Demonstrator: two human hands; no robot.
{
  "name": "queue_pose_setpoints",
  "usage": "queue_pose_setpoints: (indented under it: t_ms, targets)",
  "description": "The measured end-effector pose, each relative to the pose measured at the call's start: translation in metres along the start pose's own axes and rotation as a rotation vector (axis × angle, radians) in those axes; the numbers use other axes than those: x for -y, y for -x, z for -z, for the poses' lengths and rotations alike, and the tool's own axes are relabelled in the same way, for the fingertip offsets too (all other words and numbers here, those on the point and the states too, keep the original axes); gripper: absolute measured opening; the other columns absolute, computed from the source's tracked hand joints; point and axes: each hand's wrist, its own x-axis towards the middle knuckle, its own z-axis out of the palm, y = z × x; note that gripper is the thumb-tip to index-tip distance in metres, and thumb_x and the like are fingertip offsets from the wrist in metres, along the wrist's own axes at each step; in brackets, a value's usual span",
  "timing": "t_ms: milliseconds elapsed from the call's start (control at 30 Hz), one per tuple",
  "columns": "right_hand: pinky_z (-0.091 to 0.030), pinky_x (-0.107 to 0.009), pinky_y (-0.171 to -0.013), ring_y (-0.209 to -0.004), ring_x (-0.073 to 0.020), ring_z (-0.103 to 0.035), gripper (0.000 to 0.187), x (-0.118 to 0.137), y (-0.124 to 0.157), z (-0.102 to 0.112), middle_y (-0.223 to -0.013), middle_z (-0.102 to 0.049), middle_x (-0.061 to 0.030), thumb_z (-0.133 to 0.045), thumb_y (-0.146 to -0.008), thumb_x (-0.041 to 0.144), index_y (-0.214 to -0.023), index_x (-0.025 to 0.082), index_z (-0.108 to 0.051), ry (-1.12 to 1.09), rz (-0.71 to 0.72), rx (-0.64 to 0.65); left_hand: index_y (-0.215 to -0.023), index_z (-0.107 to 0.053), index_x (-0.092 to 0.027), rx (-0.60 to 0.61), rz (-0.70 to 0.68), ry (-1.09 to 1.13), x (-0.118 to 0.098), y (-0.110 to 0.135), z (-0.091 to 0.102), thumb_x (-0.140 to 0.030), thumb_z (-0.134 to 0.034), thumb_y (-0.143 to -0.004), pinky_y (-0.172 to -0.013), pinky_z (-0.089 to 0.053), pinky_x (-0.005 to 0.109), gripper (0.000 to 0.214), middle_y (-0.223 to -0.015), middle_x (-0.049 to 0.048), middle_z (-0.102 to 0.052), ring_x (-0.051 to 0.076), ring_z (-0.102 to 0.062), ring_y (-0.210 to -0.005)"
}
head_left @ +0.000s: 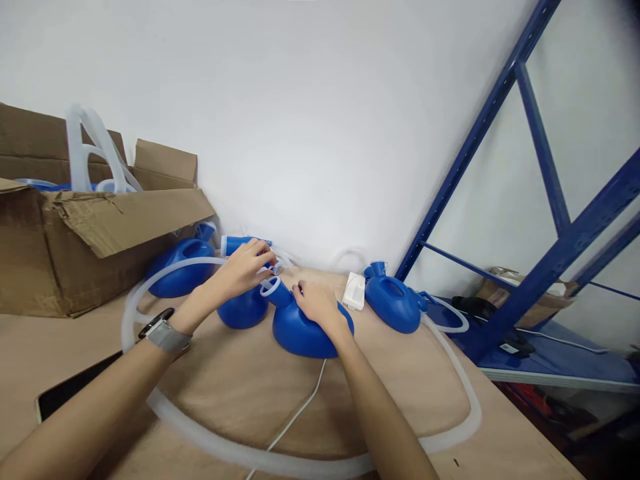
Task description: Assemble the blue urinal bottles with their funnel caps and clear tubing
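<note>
My right hand (319, 305) is wrapped round the handle of a blue plastic urinal bottle (305, 337) on the table. The bottle's round open neck with a pale rim (271, 287) points up and to the left. Just above that neck is my left hand (247, 268), its fingers curled together at small pale, see-through pieces; what they pinch is not clear. A second blue bottle (243, 310) stands behind, partly hidden by my left hand. Farther left, another blue bottle (177, 270) sits against the cardboard box.
The open cardboard box (95, 247) holds blue bottles and pale tubing. A blue bottle (393, 303) and a white box-shaped item (355, 291) lie to the right. A long translucent hose (240, 455) loops across the table (505, 440). Blue metal shelving (543, 153) stands at the right.
</note>
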Motion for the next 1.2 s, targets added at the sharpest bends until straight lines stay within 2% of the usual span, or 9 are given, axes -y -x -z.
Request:
queue_pose_setpoints:
  t_ms: [67, 167, 267, 433, 500, 567, 700, 967, 1200]
  targets:
    - [-0.048, -0.038, -0.090, -0.110, -0.0315, -0.071, 0.049, -0.001, 0.000, 0.000, -0.117, -0.077, -0.0192, -0.033, -0.107, 0.038, -0.112, 0.013, -0.075, 0.001, 0.002, 0.010, -0.097, -0.069, -0.019, 0.080, -0.015, -0.057, -0.015, -0.002, 0.005, -0.022, -0.050, -0.096, -0.077, -0.049, 0.033, 0.019, -0.098, 0.0099, -0.070, 0.025, -0.065, -0.092]
    - [-0.048, -0.037, -0.090, -0.110, -0.0310, -0.071, 0.049, -0.002, -0.001, 0.001, -0.117, -0.077, -0.0183, -0.033, -0.107, 0.039, -0.111, 0.014, -0.076, -0.002, 0.012, 0.020, -0.103, -0.068, -0.021, 0.213, 0.008, -0.078, -0.027, -0.002, 0.011, -0.017, -0.047, -0.095, -0.063, -0.043, 0.029, 0.023, -0.097, 0.0059, -0.073, 0.021, -0.067, -0.083]
    - [-0.048, -0.036, -0.089, -0.110, -0.0298, -0.071, 0.047, -0.003, 0.000, 0.002, -0.117, -0.077, -0.0170, -0.035, -0.107, 0.039, -0.111, 0.016, -0.075, -0.006, 0.023, 0.028, -0.106, -0.068, -0.022, 0.216, 0.063, -0.113, -0.017, 0.001, 0.011, -0.018, -0.045, -0.094, -0.065, -0.044, 0.029, 0.026, -0.105, 0.0061, -0.074, 0.023, -0.069, -0.091]
    - [-0.048, -0.036, -0.088, -0.109, -0.0305, -0.071, 0.046, -0.003, 0.001, 0.003, -0.117, -0.077, -0.0170, -0.035, -0.106, 0.038, -0.111, 0.016, -0.075, -0.012, 0.036, 0.028, -0.112, -0.068, -0.018, 0.153, 0.205, -0.194, 0.008, 0.004, 0.014, -0.021, -0.044, -0.094, -0.082, -0.048, 0.036, 0.031, -0.110, 0.0123, -0.074, 0.030, -0.065, -0.109]
    - [-0.048, -0.037, -0.088, -0.109, -0.0303, -0.071, 0.047, -0.003, 0.001, 0.004, -0.117, -0.077, -0.0169, -0.034, -0.107, 0.038, -0.110, 0.016, -0.075, -0.013, 0.040, 0.028, -0.108, -0.069, -0.018, 0.193, 0.181, -0.060, 0.006, 0.002, 0.019, -0.025, -0.046, -0.094, -0.082, -0.047, 0.034, 0.028, -0.107, 0.0107, -0.074, 0.028, -0.066, -0.104]
    - [-0.048, -0.037, -0.088, -0.108, -0.0302, -0.072, 0.047, -0.004, 0.000, 0.003, -0.117, -0.077, -0.0171, -0.034, -0.107, 0.037, -0.110, 0.016, -0.075, -0.010, 0.040, 0.031, -0.095, -0.069, -0.019, 0.261, 0.140, 0.159, -0.004, -0.001, 0.024, -0.035, -0.045, -0.097, -0.074, -0.045, 0.030, 0.028, -0.094, 0.0063, -0.074, 0.023, -0.066, -0.087]
    - [-0.048, -0.035, -0.089, -0.109, -0.0294, -0.072, 0.046, -0.005, -0.001, 0.001, -0.116, -0.077, -0.0171, -0.035, -0.106, 0.038, -0.111, 0.016, -0.075, -0.002, 0.042, 0.038, -0.067, -0.054, -0.020, 0.399, 0.157, 0.375, -0.024, -0.006, 0.023, -0.054, -0.042, -0.097, -0.059, -0.035, 0.029, 0.047, -0.064, 0.0011, -0.059, 0.016, -0.051, -0.059]
    - [-0.049, -0.036, -0.087, -0.108, -0.0301, -0.072, 0.047, -0.005, -0.001, -0.001, -0.116, -0.077, -0.0173, -0.034, -0.107, 0.038, -0.111, 0.016, -0.075, 0.006, 0.056, 0.021, -0.072, -0.049, -0.021, 0.461, 0.238, 0.644, -0.021, -0.002, 0.006, -0.060, -0.048, -0.090, -0.058, -0.030, 0.029, 0.044, -0.066, -0.0013, -0.049, 0.014, -0.040, -0.060]
    - [-0.048, -0.035, -0.090, -0.109, -0.0281, -0.072, 0.049, -0.004, 0.001, 0.000, -0.118, -0.077, -0.0151, -0.032, -0.108, 0.040, -0.113, 0.018, -0.075, 0.009, 0.103, -0.006, -0.065, -0.038, -0.023, 0.455, 0.288, 0.628, -0.022, -0.003, 0.003, -0.063, -0.059, -0.083, -0.055, -0.025, 0.029, 0.049, -0.060, -0.0037, -0.041, 0.013, -0.034, -0.057]
